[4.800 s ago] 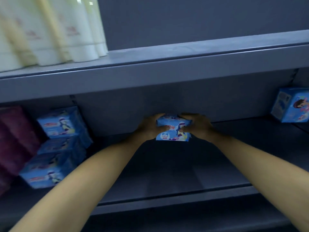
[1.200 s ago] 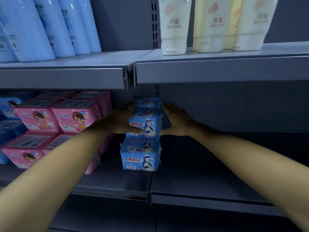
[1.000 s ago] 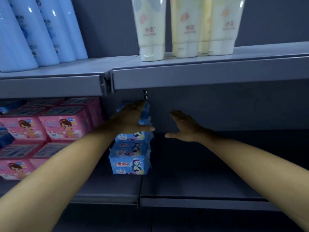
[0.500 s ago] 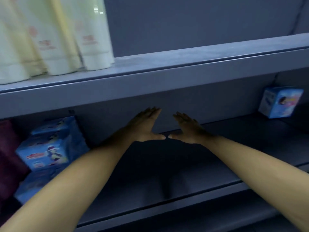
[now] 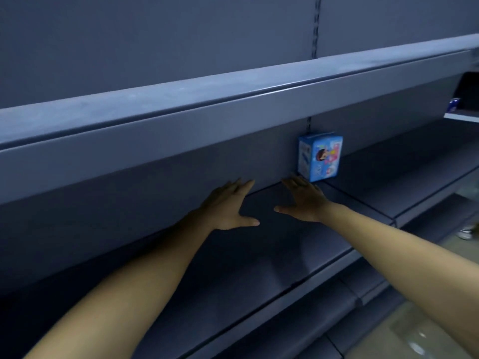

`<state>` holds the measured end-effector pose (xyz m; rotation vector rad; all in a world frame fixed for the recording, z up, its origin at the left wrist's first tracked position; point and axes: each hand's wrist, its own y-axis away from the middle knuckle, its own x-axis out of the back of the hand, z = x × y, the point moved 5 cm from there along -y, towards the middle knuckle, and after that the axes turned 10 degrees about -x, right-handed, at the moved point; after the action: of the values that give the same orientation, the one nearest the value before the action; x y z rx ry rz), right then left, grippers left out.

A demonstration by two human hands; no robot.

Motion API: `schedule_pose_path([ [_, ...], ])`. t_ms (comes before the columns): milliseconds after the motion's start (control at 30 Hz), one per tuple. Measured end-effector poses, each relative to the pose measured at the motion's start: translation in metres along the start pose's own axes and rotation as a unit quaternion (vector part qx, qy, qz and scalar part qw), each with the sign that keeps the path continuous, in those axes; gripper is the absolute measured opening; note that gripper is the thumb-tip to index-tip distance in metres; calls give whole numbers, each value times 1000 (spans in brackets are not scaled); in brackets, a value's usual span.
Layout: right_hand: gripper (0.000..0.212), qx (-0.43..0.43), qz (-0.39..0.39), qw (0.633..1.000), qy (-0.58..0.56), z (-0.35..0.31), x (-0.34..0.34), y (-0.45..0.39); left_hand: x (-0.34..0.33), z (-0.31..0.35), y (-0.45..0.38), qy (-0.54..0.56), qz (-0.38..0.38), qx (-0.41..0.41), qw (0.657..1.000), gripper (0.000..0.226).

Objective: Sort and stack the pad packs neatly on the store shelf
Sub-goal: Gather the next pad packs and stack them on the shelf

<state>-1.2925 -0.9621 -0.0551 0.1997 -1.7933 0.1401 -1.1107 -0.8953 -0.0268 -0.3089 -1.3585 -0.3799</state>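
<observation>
A single blue pad pack (image 5: pixel 319 156) with a cartoon girl on its front stands upright at the back of the grey shelf (image 5: pixel 272 260). Both my arms reach into the shelf bay. My left hand (image 5: pixel 228 206) is open, fingers straight, thumb spread, holding nothing. My right hand (image 5: pixel 304 199) is open too, palm down, its fingertips just left of and below the pack, not touching it.
The upper shelf board (image 5: pixel 233 99) overhangs my hands from above. A seam between shelf sections (image 5: pixel 363 206) runs right of my right hand. Another small blue item (image 5: pixel 454 104) sits on a far shelf at the right edge. Floor (image 5: pixel 420 330) shows at the lower right.
The view has swung right, away from the stacked blue and pink packs. My hands let go of the stack and moved right, empty and spread. The lone blue pack is now near my right hand.
</observation>
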Motion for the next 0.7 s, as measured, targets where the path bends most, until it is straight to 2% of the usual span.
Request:
schedule_pose_path([
  [233, 96, -68, -5, 998, -11, 81, 7, -33, -14, 24, -74, 53, -16, 21, 998, 108],
  [333, 92, -72, 45, 996, -16, 97, 24, -52, -16, 28, -100, 79, -15, 38, 996, 109],
  [500, 89, -23, 133, 990, 28, 106, 56, -88, -16, 30, -136, 131, -12, 59, 990, 109],
  [700, 100, 38, 120, 987, 98, 95, 67, -131, -21, 29, -167, 138, -8, 75, 988, 108],
])
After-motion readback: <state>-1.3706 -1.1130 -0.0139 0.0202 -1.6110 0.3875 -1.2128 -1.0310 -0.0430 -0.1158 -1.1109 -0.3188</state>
